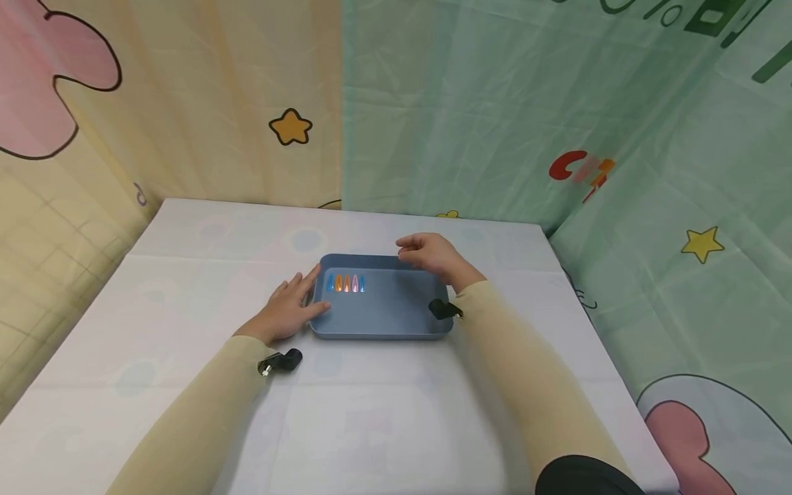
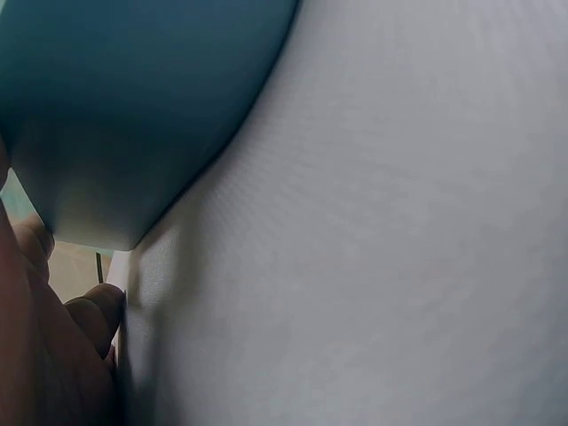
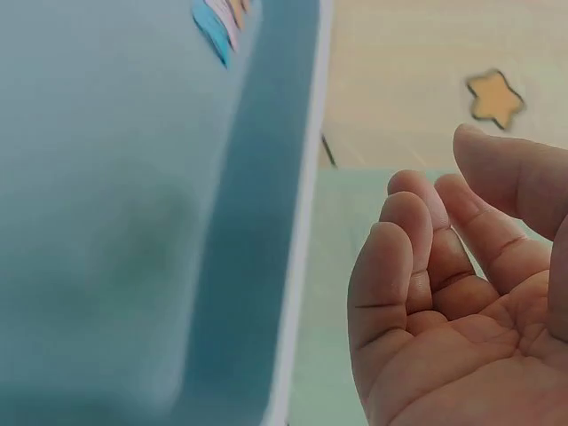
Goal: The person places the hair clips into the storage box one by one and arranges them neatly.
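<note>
A blue-grey rectangular tray [image 1: 396,306] lies on the table. In its far left part, several small, shiny, pointed oval pieces [image 1: 346,283], in blue, orange and pink, stand in a neat row; their look suggests hair clips. My left hand [image 1: 284,306] rests at the tray's left side with fingers spread, the thumb reaching over the rim. Up close, the left wrist view has the tray's outer wall [image 2: 133,115] beside the fingers. Over the far rim hovers my right hand [image 1: 433,256]. Its fingers bend loosely and hold nothing, as the right wrist view confirms.
A white cloth with faint prints covers the table [image 1: 371,412]. Behind it hang a yellow curtain [image 1: 216,137] and a green curtain [image 1: 464,124] with cartoon prints. A black round object [image 1: 588,476] overlaps the right sleeve at the bottom edge.
</note>
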A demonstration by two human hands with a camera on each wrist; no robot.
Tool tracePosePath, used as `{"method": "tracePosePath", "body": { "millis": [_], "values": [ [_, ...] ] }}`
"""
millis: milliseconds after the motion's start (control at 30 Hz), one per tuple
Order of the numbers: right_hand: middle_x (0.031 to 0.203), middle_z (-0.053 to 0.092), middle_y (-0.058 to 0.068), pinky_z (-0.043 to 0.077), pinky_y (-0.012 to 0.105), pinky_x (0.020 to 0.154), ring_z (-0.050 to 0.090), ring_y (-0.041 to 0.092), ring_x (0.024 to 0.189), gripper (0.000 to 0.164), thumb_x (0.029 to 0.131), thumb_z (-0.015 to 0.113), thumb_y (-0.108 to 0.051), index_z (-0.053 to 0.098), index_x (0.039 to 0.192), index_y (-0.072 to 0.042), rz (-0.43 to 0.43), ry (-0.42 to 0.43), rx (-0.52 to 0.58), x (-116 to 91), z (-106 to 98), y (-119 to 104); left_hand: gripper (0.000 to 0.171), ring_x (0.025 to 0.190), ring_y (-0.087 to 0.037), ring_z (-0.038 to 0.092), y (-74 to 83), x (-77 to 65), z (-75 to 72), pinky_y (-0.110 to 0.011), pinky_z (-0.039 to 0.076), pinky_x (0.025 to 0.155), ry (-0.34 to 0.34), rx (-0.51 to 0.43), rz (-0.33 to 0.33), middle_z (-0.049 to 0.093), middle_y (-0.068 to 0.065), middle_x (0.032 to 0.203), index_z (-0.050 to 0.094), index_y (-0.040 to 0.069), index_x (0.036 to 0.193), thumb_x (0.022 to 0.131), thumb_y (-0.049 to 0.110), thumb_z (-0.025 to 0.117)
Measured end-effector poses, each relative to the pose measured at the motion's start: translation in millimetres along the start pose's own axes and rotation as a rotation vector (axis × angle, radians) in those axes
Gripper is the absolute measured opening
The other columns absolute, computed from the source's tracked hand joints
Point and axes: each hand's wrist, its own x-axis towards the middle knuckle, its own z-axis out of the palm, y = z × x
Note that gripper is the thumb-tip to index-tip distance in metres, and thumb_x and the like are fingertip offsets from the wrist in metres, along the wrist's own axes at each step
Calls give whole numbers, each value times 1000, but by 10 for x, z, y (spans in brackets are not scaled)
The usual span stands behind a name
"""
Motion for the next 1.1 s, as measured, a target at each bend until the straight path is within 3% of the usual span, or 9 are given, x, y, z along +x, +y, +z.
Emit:
{"method": "tracePosePath", "body": {
  "millis": [233,467,800,1100],
  "values": [
    [145,65,15,52,50,114,62,31,133,47,105,66,-19,59,150,-11,-1,20,-48,-218,-456,171,91,163,-49,-2,-21,9,8,-70,-3,130,1,-4,-10,9,-21,177,2,34,171,103,62,56],
    [149,61,18,50,52,116,59,34,137,50,106,64,-20,54,154,-8,75,40,-109,-395,-758,450,92,162,-52,-2,-3,-2,-1,-72,-2,129,-2,-1,-21,8,-23,177,2,34,171,102,64,56],
    [151,58,18,45,58,120,55,40,134,52,107,61,-25,52,156,-11,240,34,-206,-674,-998,878,92,160,-56,-3,22,-17,-13,-74,-1,128,-6,4,-27,6,-26,176,2,33,171,103,62,56],
    [143,60,19,50,53,112,59,36,123,48,106,62,-24,58,152,-11,255,27,-243,-863,-1092,1210,91,160,-56,-3,37,-20,-12,-73,-2,128,-6,-3,-20,7,-27,175,3,33,171,103,61,56]
  ]
}}
